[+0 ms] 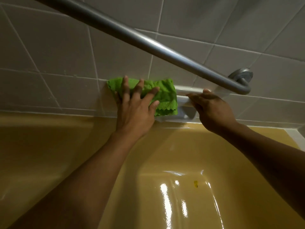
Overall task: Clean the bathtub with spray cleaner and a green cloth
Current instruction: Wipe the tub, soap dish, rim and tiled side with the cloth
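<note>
1. On my feed the left hand [133, 111] reaches forward on a long, straight arm, with its palm flat and all its fingers straight and fanned wide. It presses the crumpled bright green cloth [165, 95] against the wall
2. That cloth sits low on the wall, just above the tub's rim, and covers the left end of the white glazed ceramic soap dish [181, 90]. Its weave looks soft and nubbly, and a scalloped lower edge hangs free below the thumb
3. The right hand [212, 108] comes in from the right with its fingers curled round the soap dish's rounded bar and its thumb laid on top, gripping it just beside the cloth (I cannot tell whether fingertips and fabric touch)
4. The pale grey square wall tiles [49, 55] look dull and flat, split by lighter grout lines
5. A brushed grey metal tubular grab bar [148, 42] slants from the upper left down to a round wall flange on the right. It passes above both hands, and neither touches it
6. The mustard-yellow glossy bathtub [165, 154] fills the lower view. It is smooth and curved, with bright streaks of glare on its floor and one small dark yellowish speck [195, 184] among them
</note>
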`<state>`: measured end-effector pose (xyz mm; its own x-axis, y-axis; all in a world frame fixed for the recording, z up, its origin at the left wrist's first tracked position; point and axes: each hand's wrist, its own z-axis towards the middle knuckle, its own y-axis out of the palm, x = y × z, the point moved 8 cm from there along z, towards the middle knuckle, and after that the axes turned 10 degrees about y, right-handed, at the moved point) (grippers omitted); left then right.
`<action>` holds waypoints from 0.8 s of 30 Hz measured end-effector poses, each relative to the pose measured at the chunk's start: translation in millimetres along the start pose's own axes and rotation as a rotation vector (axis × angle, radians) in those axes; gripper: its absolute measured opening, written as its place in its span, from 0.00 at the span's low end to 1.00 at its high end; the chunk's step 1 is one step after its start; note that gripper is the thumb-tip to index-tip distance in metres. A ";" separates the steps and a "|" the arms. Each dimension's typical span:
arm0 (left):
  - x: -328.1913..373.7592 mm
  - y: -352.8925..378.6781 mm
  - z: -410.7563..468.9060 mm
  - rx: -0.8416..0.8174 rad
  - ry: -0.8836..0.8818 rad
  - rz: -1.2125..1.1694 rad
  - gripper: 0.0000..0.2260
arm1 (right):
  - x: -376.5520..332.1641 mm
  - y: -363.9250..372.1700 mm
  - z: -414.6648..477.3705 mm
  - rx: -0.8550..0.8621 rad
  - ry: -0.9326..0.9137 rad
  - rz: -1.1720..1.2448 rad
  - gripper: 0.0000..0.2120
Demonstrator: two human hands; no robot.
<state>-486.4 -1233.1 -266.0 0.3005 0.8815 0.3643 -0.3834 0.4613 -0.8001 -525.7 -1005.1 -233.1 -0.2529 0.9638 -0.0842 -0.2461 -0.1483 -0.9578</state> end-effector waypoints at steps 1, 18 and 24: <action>-3.6 -1.3 -3.7 0.046 0.008 -0.024 0.20 | -4.4 0.5 -1.7 0.018 -0.012 -0.005 0.16; -27.8 8.4 -33.3 0.659 -0.552 -0.794 0.20 | -10.9 7.3 -9.5 0.049 0.006 0.007 0.14; -34.7 4.3 -33.0 0.582 -0.568 -0.769 0.21 | -12.6 4.4 -4.2 0.034 -0.042 -0.033 0.14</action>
<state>-469.7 -1265.1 -297.8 0.2479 0.1909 0.9498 -0.6622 0.7490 0.0223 -519.7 -1016.9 -237.5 -0.2830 0.9583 -0.0408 -0.2866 -0.1251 -0.9499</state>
